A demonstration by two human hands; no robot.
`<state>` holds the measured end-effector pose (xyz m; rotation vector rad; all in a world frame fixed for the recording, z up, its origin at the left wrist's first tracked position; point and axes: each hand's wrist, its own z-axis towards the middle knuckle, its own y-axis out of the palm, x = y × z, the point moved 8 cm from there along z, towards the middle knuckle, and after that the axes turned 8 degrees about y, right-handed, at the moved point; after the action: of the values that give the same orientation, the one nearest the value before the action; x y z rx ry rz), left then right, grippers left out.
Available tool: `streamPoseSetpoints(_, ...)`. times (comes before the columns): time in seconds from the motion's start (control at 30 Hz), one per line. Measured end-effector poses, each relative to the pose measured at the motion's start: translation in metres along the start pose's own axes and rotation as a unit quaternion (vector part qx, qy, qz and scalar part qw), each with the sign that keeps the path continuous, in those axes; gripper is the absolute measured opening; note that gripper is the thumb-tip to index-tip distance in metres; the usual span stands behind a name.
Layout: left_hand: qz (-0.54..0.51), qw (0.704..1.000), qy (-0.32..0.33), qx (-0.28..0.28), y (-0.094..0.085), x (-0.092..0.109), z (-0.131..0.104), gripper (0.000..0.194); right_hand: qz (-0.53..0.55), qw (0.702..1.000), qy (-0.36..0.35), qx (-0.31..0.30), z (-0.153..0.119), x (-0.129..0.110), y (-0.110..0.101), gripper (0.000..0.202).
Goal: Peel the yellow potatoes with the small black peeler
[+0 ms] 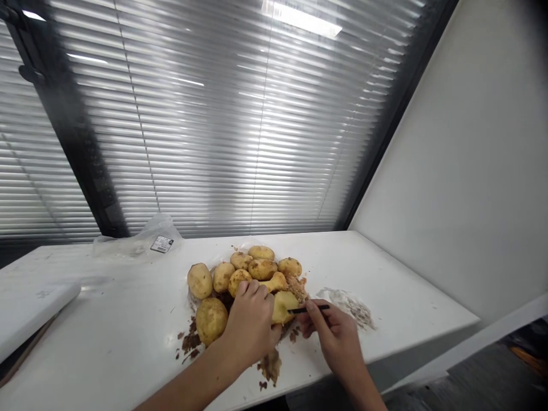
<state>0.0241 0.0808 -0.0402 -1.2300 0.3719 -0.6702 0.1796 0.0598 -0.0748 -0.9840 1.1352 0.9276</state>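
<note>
My left hand (252, 318) is wrapped round a pale yellow, partly peeled potato (282, 302), holding it low over the pile. Between the fingers of my right hand (334, 337) is a thin black stick-like tool (322, 307); its left end meets the potato's cut-looking face. Whether the tool has a blade cannot be made out. Several whole potatoes (262, 268) lie heaped just behind my hands. A larger potato (211, 321) rests to the left of my left hand. Brown peelings (270, 365) are scattered on the table beneath my hands.
The white table (137, 342) meets a white wall (462, 171) on the right and window blinds (205, 142) behind. A clear plastic bag with a label (161, 244) lies at the back left. Crumpled plastic with debris (353, 308) is on the right. A white box (38, 302) sits far left.
</note>
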Motion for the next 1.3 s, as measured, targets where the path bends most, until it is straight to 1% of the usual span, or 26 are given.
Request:
streamPoseSetpoints(0.07, 0.0, 1.0, -0.002, 0.005, 0.0, 0.0, 0.0, 0.023, 0.006, 1.0, 0.007, -0.015, 0.003, 0.002, 0.0, 0.048)
streamPoseSetpoints(0.17, -0.001, 1.0, 0.002, 0.002, 0.001, 0.0, 0.0, 0.023, 0.01, 0.999, 0.029, 0.02, 0.01, 0.006, -0.01, 0.048)
streamPoseSetpoints(0.2, 0.0, 1.0, 0.005, 0.001, 0.001, 0.001, 0.0, 0.023, 0.022, 0.999, 0.037, 0.019, 0.013, 0.006, -0.01, 0.048)
streamPoseSetpoints(0.33, 0.005, 1.0, 0.008, 0.008, 0.0, 0.001, 0.0, 0.022, 0.058, 0.995, 0.06, -0.049, 0.023, 0.006, 0.006, 0.048)
streamPoseSetpoints(0.37, 0.004, 1.0, 0.005, 0.01, 0.0, 0.0, -0.001, 0.021, 0.051, 0.996, 0.058, -0.049, 0.025, 0.006, 0.007, 0.048)
streamPoseSetpoints(0.4, 0.002, 1.0, 0.003, 0.01, -0.001, 0.0, -0.001, 0.02, 0.039, 0.997, 0.054, -0.038, 0.028, 0.006, 0.005, 0.048)
streamPoseSetpoints(0.47, -0.003, 1.0, -0.001, 0.006, 0.0, -0.001, -0.001, 0.02, 0.018, 0.999, 0.045, 0.01, 0.032, 0.006, -0.004, 0.049)
streamPoseSetpoints(0.5, -0.006, 1.0, 0.0, 0.003, 0.0, 0.0, -0.001, 0.02, 0.019, 0.998, 0.047, 0.021, 0.033, 0.007, -0.008, 0.049)
streamPoseSetpoints(0.53, -0.007, 1.0, 0.0, -0.001, 0.0, 0.0, 0.0, 0.02, 0.029, 0.998, 0.053, 0.013, 0.034, 0.009, -0.007, 0.049)
streamPoseSetpoints(0.63, -0.007, 1.0, -0.002, -0.006, 0.0, 0.0, 0.0, 0.019, 0.05, 0.995, 0.066, -0.061, 0.034, 0.012, 0.004, 0.048)
streamPoseSetpoints(0.67, -0.007, 1.0, -0.005, -0.005, 0.0, -0.001, 0.0, 0.02, 0.043, 0.995, 0.064, -0.064, 0.034, 0.013, 0.004, 0.048)
streamPoseSetpoints(0.7, -0.007, 1.0, -0.008, -0.002, 0.0, -0.001, 0.0, 0.02, 0.033, 0.997, 0.061, -0.044, 0.035, 0.014, -0.001, 0.046)
streamPoseSetpoints(0.77, -0.006, 1.0, -0.01, 0.001, 0.0, -0.002, 0.0, 0.022, 0.028, 0.997, 0.06, 0.029, 0.034, 0.017, -0.018, 0.044)
streamPoseSetpoints(0.83, -0.004, 1.0, -0.008, 0.006, 0.001, -0.003, 0.0, 0.024, 0.073, 0.992, 0.068, 0.079, 0.031, 0.021, -0.036, 0.042)
streamPoseSetpoints(0.9, -0.004, 1.0, -0.005, 0.014, 0.0, -0.003, 0.0, 0.024, 0.154, 0.981, 0.074, 0.09, 0.026, 0.025, -0.047, 0.038)
streamPoseSetpoints(0.97, -0.008, 1.0, -0.012, 0.023, -0.002, -0.005, 0.001, 0.023, 0.231, 0.967, 0.071, 0.084, 0.021, 0.027, -0.051, 0.035)
streamPoseSetpoints(1.0, -0.011, 0.999, -0.017, 0.028, -0.004, -0.007, 0.002, 0.024, 0.256, 0.961, 0.066, 0.081, 0.018, 0.027, -0.051, 0.033)
streamPoseSetpoints(1.07, -0.017, 0.999, -0.028, 0.037, -0.011, -0.01, 0.004, 0.026, 0.274, 0.958, 0.053, 0.07, 0.015, 0.028, -0.047, 0.031)
streamPoseSetpoints(1.2, -0.05, 0.996, -0.065, 0.027, -0.024, -0.017, 0.009, 0.024, 0.249, 0.967, 0.041, 0.022, 0.013, 0.031, -0.029, 0.031)
streamPoseSetpoints(1.3, -0.061, 0.994, -0.09, 0.012, -0.029, -0.021, 0.014, 0.022, 0.216, 0.976, 0.032, -0.022, 0.012, 0.03, -0.017, 0.032)
